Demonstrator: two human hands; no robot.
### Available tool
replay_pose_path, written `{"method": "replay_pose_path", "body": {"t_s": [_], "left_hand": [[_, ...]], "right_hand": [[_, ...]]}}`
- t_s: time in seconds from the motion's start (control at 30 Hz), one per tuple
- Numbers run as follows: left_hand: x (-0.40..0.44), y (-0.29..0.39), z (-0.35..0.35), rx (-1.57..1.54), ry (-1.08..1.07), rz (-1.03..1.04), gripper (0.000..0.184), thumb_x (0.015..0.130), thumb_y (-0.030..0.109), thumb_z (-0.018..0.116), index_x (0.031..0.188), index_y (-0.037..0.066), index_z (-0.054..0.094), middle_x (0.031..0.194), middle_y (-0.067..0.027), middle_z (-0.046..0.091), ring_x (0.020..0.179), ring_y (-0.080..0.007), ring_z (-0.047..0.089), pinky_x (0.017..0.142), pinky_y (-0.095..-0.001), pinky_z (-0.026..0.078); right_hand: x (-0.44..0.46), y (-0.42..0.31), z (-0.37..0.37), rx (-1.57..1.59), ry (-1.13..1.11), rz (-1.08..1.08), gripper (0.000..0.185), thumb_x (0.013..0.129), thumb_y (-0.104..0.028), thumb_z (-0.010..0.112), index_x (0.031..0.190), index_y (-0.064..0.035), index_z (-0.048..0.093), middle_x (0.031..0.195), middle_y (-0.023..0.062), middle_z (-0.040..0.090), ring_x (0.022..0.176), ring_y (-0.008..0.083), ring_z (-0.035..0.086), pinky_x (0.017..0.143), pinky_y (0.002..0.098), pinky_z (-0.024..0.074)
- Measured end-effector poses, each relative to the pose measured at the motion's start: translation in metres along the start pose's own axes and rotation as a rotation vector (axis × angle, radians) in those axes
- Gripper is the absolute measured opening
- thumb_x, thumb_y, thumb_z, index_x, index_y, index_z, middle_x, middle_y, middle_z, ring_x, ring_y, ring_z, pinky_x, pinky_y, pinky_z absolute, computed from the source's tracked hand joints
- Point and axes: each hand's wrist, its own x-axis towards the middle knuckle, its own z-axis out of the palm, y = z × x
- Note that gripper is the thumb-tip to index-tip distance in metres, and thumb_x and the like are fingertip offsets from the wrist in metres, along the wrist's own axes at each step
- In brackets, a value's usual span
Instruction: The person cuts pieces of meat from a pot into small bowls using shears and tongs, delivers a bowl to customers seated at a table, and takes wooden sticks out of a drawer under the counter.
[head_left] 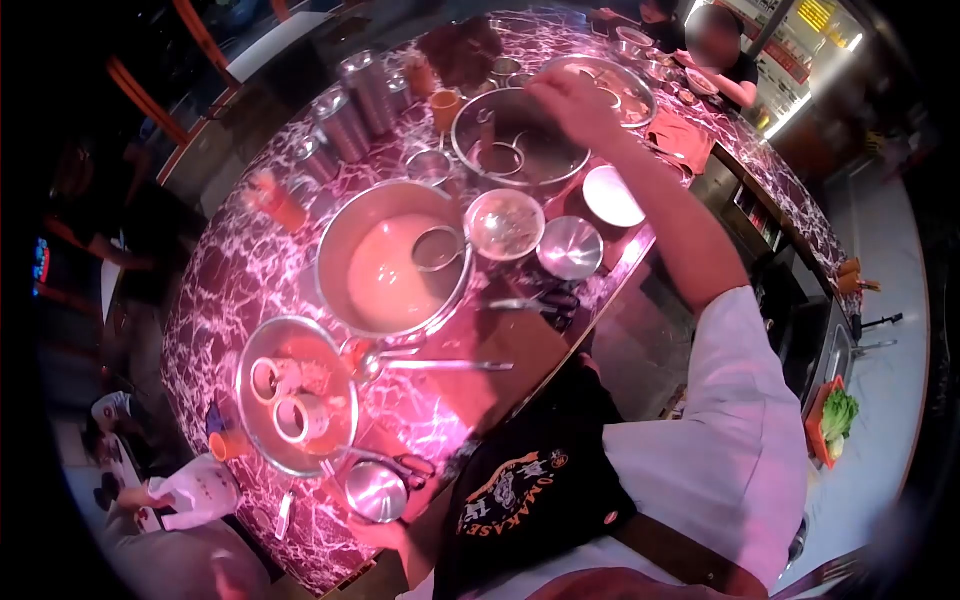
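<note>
My right hand point(572, 105) reaches over the far rim of a large metal pot point(535, 180), its fingers curled downward; whatever they grip is hidden. A round ladle or strainer point(500, 158) sits inside this pot. At the counter's near edge, my left hand point(392, 540) lies low beside a small metal bowl point(376, 492), its fingers partly visible and stretched out. Closer to the middle stands a bigger pot point(335, 240) of pale, creamy liquid with a round strainer point(437, 248) in it. A wide steel bowl point(247, 400) holds two white ring-shaped pieces point(300, 418) in reddish contents.
Metal canisters point(365, 95) line the far side. A bowl of food point(505, 225), a steel bowl point(570, 248) and a white bowl point(613, 196) stand between pots and counter edge. A ladle point(440, 365) lies in front. Other people point(735, 75) are across the counter.
</note>
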Motion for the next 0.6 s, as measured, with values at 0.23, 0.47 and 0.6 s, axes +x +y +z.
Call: {"method": "replay_pose_path", "body": {"t_s": [0.23, 0.47, 0.6], "left_hand": [[-0.147, 0.137, -0.036, 0.413, 0.428, -0.555, 0.048, 0.083, 0.039, 0.056, 0.113, 0.001, 0.060, 0.105, -0.0233, 0.063, 0.100, -0.0407, 0.058, 0.084, -0.0486, 0.047], [-0.279, 0.282, -0.057, 0.380, -0.111, -1.224, 0.049, 0.082, 0.041, 0.055, 0.111, 0.003, 0.064, 0.105, -0.0237, 0.064, 0.102, -0.0409, 0.059, 0.086, -0.0483, 0.048], [-0.299, 0.326, -0.100, 0.187, -0.247, -1.418, 0.050, 0.081, 0.042, 0.055, 0.110, 0.003, 0.065, 0.106, -0.0241, 0.064, 0.102, -0.0414, 0.058, 0.087, -0.0483, 0.048]], "right_hand": [[0.093, 0.242, -0.157, -0.101, -0.132, 0.071, 0.021, 0.090, -0.017, 0.057, 0.099, 0.0011, 0.063, 0.083, 0.0093, 0.066, 0.075, 0.0140, 0.059, 0.071, 0.0282, 0.0465], [0.179, 0.441, -0.171, -0.133, -0.183, 0.056, 0.022, 0.089, -0.022, 0.058, 0.101, -0.0046, 0.063, 0.091, 0.0124, 0.067, 0.083, 0.0241, 0.064, 0.076, 0.0343, 0.0481], [0.202, 0.522, -0.152, -0.296, -0.226, 0.047, 0.023, 0.089, -0.027, 0.056, 0.102, -0.0095, 0.063, 0.096, 0.0157, 0.066, 0.090, 0.0333, 0.063, 0.076, 0.0411, 0.0488]]}}
